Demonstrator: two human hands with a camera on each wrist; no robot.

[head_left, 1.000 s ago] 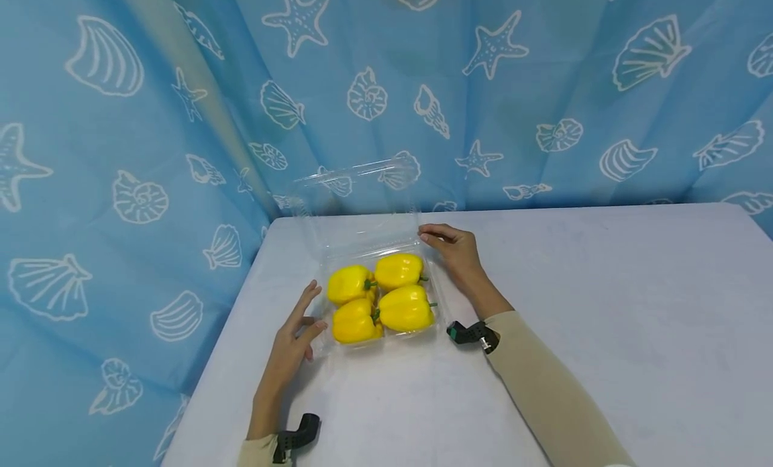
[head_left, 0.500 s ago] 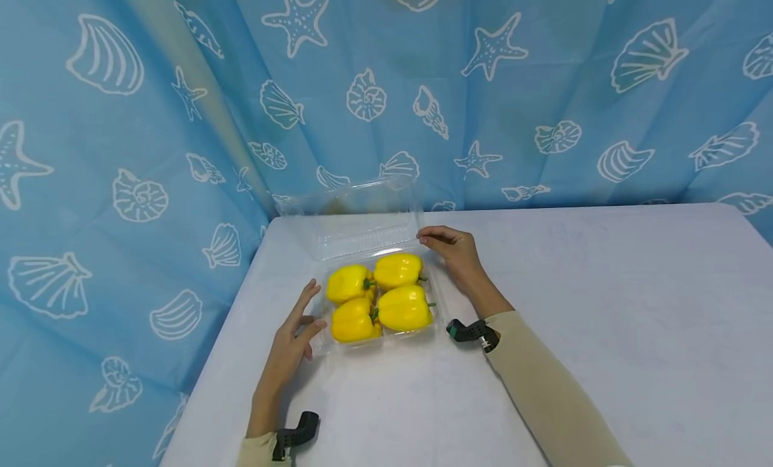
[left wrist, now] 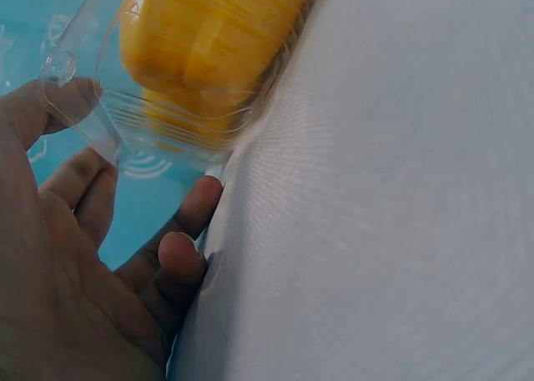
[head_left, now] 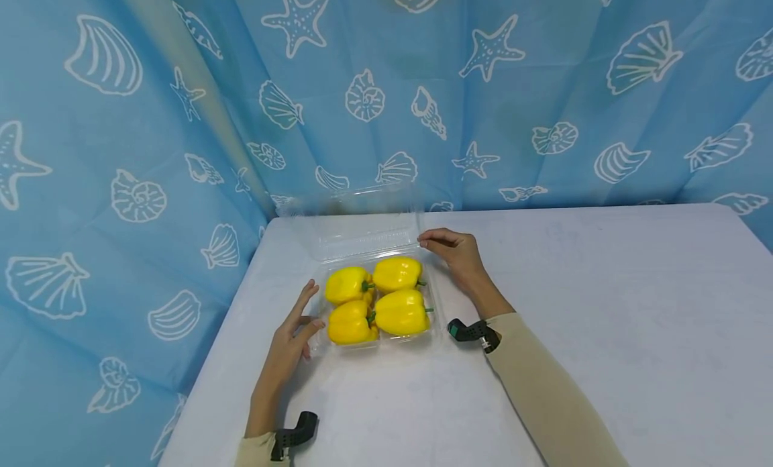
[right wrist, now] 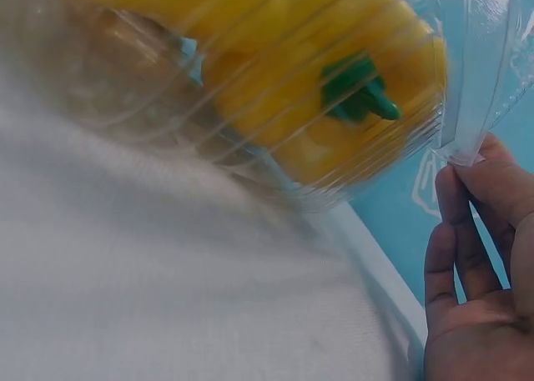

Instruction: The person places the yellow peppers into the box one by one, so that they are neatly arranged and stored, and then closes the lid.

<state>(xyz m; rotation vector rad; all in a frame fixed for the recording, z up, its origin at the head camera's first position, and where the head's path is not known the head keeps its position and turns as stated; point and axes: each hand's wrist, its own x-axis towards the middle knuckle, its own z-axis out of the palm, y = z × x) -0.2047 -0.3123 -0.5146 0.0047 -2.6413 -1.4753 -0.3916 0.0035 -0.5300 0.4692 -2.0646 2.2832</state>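
Several yellow bell peppers (head_left: 401, 313) with green stems lie in two rows in a clear plastic clamshell container (head_left: 353, 347). Its clear lid (head_left: 368, 224) is hinged at the far side and leans back, away from the person. At the container's near left corner rests my left hand (head_left: 285, 349); its thumb touches the rim, while the other fingers are spread and hold nothing. My right hand (head_left: 459, 257) pinches the edge of the container at the far right corner, near the hinge, between thumb and forefinger. The right wrist view shows this pinch on the clear flange (right wrist: 463, 143).
A white cloth-covered table (head_left: 580, 319) carries the container and extends far to the right. Behind and to the left hangs a blue curtain (head_left: 398, 51) with white shells and starfish. The lid's top edge reaches near the curtain.
The lid has swung further back and lower toward the far table edge, then nearly settled. Both hands have stayed almost where they were.
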